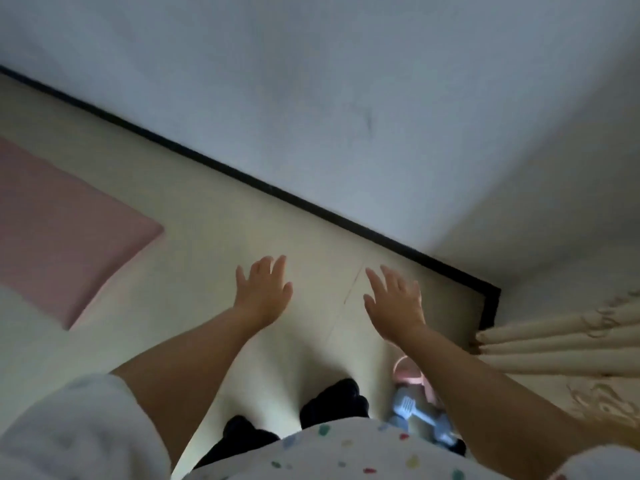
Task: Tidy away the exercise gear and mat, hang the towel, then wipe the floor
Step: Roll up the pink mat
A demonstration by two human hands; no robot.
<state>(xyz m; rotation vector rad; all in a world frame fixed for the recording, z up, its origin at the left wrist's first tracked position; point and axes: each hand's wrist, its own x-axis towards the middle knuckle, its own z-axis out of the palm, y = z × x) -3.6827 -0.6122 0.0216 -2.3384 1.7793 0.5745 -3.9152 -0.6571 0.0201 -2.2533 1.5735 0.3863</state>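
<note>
The flat pink rectangular exercise mat (65,233) lies unrolled on the pale floor (214,216), well off to the left of my left hand (265,292). A blurred blue-grey dumbbell (412,408), I think, sits below my right hand (394,306), just beside a pink ring-shaped object (408,370) under that forearm. Both hands hang released, fingers spread, holding nothing. I'd judge the gear comes first: drop the right hand straight down, grip the bar at its middle, keep clear of the cream curtain (561,341) to the right.
</note>
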